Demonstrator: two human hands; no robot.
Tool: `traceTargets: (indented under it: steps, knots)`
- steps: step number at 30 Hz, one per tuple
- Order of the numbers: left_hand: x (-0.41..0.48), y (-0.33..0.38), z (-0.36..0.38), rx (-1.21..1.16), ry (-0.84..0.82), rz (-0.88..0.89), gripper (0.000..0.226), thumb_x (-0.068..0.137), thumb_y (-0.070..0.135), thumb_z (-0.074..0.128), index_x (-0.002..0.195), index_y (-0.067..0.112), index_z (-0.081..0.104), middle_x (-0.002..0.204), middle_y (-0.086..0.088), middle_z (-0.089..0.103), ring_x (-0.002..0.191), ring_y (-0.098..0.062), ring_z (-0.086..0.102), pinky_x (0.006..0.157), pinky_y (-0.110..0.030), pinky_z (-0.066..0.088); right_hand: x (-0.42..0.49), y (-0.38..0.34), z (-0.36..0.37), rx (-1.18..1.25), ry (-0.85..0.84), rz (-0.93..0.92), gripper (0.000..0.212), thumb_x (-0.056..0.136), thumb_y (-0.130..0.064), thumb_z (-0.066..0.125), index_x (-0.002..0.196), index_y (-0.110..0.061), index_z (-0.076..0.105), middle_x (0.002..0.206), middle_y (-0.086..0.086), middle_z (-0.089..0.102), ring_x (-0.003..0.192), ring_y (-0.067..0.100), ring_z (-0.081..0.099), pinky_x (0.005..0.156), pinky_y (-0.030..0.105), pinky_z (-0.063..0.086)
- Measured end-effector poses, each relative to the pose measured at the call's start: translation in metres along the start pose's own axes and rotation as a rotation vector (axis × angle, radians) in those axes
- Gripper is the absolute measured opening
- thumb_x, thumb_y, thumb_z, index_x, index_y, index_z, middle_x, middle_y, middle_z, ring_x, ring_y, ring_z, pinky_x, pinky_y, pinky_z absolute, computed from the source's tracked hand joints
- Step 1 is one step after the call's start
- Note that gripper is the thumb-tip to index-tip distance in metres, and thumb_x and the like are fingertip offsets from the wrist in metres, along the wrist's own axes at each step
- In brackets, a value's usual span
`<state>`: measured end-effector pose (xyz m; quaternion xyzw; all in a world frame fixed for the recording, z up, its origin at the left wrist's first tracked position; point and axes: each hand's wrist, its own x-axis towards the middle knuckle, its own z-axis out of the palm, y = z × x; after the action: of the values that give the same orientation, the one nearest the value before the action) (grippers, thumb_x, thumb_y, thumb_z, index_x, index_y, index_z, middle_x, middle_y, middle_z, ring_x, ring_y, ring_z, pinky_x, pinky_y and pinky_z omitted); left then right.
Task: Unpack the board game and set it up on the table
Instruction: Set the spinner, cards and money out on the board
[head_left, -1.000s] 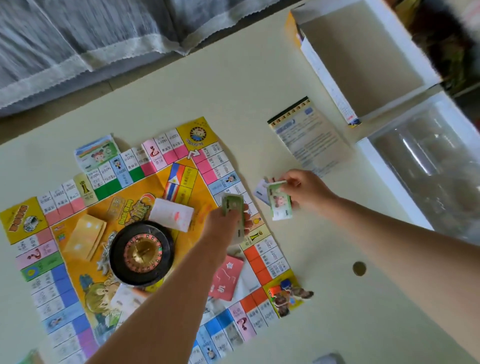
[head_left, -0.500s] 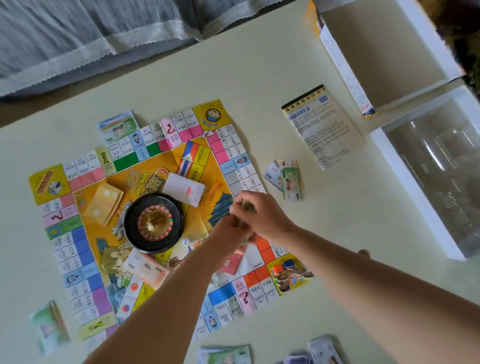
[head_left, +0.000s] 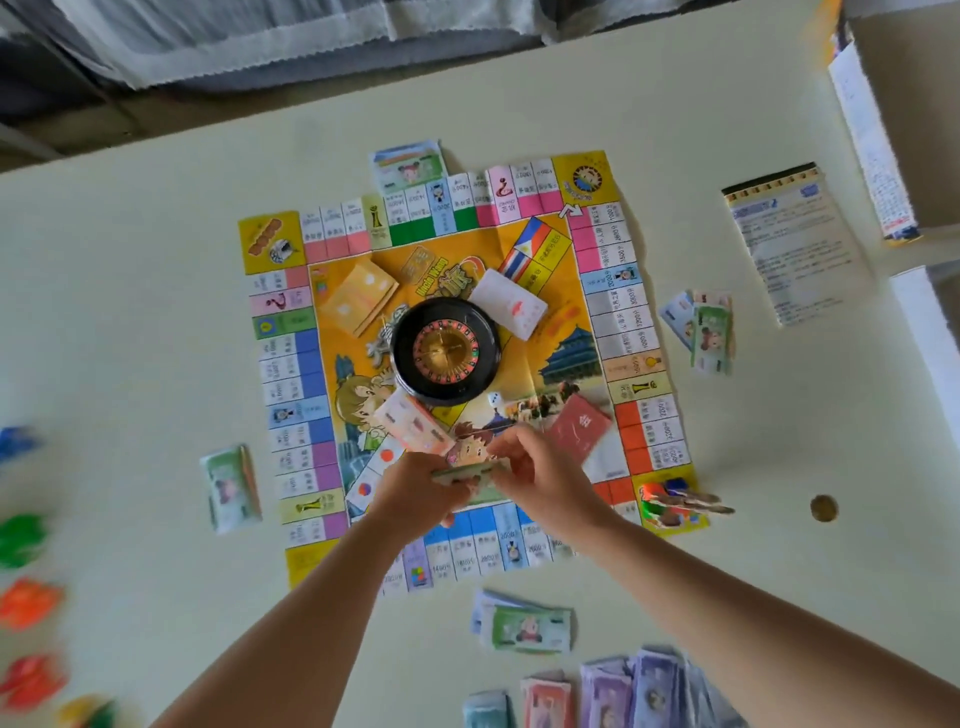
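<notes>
The paper game board (head_left: 291, 395) lies flat on the pale table (head_left: 156, 291), with a black roulette wheel (head_left: 445, 352) at its centre. Above the board's near edge, my left hand (head_left: 415, 493) and my right hand (head_left: 540, 478) together hold a thin stack of green play money (head_left: 467, 473). Card decks lie on the board: yellow (head_left: 358, 296), white (head_left: 511, 301), red (head_left: 579, 428) and pink (head_left: 413, 423). Small money piles sit beside the board at the far side (head_left: 408, 166), right (head_left: 701, 327), left (head_left: 231, 488) and near side (head_left: 524, 626).
A rule sheet (head_left: 795, 244) lies at the right, beside the open game box (head_left: 867, 140) and its tray (head_left: 924, 332). Purple, red and blue notes (head_left: 613, 691) lie near me. Blurred coloured pieces (head_left: 26, 603) sit at the left edge. A coin (head_left: 823, 507) rests at right.
My right hand left a green note on the pile right of the board, then came back to my left hand. Both hands drew nearer me, holding the money stack.
</notes>
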<state>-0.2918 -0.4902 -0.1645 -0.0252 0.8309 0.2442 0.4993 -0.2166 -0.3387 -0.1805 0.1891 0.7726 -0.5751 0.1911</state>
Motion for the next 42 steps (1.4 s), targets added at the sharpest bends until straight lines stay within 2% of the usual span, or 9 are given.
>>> traceTargets:
  steps: [3,6,13,20,23,27,31,37,42]
  knots:
    - [-0.007,-0.027,-0.01,-0.052,0.038,-0.014,0.004,0.084,0.018,0.071,0.085,0.016,0.068,0.065,-0.004,0.068,0.052,-0.012,0.061,0.059,-0.026,0.051,0.0,-0.004,0.019,0.062,-0.063,0.099,0.012,0.085,-0.013,0.07,0.088,-0.014,0.058,0.076,-0.005,0.059,0.064,0.002,0.054,0.059,0.017,0.045]
    - [-0.013,-0.044,-0.019,-0.395,0.149,-0.062,0.023,0.083,0.005,0.07,0.102,0.011,0.059,0.08,-0.01,0.069,0.064,-0.02,0.065,0.061,-0.032,0.054,0.004,-0.012,0.032,0.271,-0.048,0.248,0.013,0.083,-0.006,0.07,0.084,-0.01,0.058,0.075,0.005,0.062,0.06,0.01,0.058,0.058,0.021,0.05]
    - [0.0,-0.06,-0.03,-0.72,0.243,-0.13,0.025,0.086,-0.002,0.061,0.109,0.008,0.06,0.083,-0.013,0.067,0.065,-0.021,0.063,0.075,-0.035,0.057,0.038,-0.031,0.059,0.637,0.207,0.481,0.016,0.085,-0.004,0.068,0.097,-0.001,0.058,0.072,0.007,0.064,0.057,0.011,0.059,0.051,0.018,0.049]
    - [0.018,-0.049,-0.023,-0.793,0.175,-0.153,0.025,0.089,0.001,0.06,0.113,0.007,0.055,0.086,-0.009,0.064,0.074,-0.024,0.064,0.076,-0.034,0.058,0.052,-0.023,0.083,0.517,0.351,0.522,0.022,0.083,-0.007,0.072,0.098,0.0,0.058,0.085,0.015,0.068,0.055,0.013,0.064,0.05,0.019,0.051]
    - [0.021,-0.046,-0.022,-0.766,0.189,-0.141,0.024,0.09,0.003,0.058,0.113,0.007,0.054,0.082,-0.007,0.063,0.075,-0.025,0.061,0.078,-0.04,0.056,0.053,-0.014,0.085,0.13,0.395,0.455,0.028,0.079,-0.02,0.077,0.094,-0.006,0.058,0.09,0.007,0.068,0.069,0.018,0.064,0.057,0.029,0.053]
    - [0.024,-0.044,-0.019,-0.752,0.241,-0.164,0.023,0.09,0.004,0.057,0.112,0.007,0.054,0.08,-0.005,0.062,0.074,-0.024,0.061,0.083,-0.045,0.056,0.05,-0.014,0.078,-0.251,0.365,0.213,0.036,0.082,-0.026,0.072,0.11,-0.012,0.056,0.104,0.003,0.053,0.077,0.009,0.05,0.056,0.011,0.032]
    - [0.023,-0.038,-0.018,-0.824,0.229,-0.163,0.011,0.091,0.008,0.059,0.102,0.009,0.059,0.079,-0.006,0.064,0.076,-0.021,0.06,0.082,-0.04,0.055,0.054,-0.015,0.078,-0.367,0.283,0.117,0.034,0.086,-0.027,0.068,0.116,-0.014,0.059,0.113,0.004,0.049,0.092,0.014,0.055,0.065,0.018,0.045]
    - [0.022,-0.038,-0.017,-0.823,0.225,-0.17,0.026,0.092,0.012,0.059,0.117,0.003,0.057,0.087,-0.007,0.066,0.08,-0.022,0.062,0.08,-0.037,0.056,0.056,-0.013,0.073,-0.376,0.188,0.06,0.037,0.087,-0.021,0.065,0.121,-0.012,0.057,0.115,0.005,0.049,0.1,0.015,0.054,0.077,0.029,0.051]
    - [0.007,-0.051,-0.005,-0.728,0.273,-0.174,0.03,0.092,0.007,0.051,0.121,0.007,0.057,0.101,-0.01,0.065,0.079,-0.02,0.063,0.079,-0.039,0.055,0.031,-0.011,0.066,-0.341,0.154,-0.008,0.022,0.088,-0.012,0.058,0.11,-0.012,0.061,0.104,0.001,0.055,0.081,0.009,0.054,0.071,0.023,0.048]
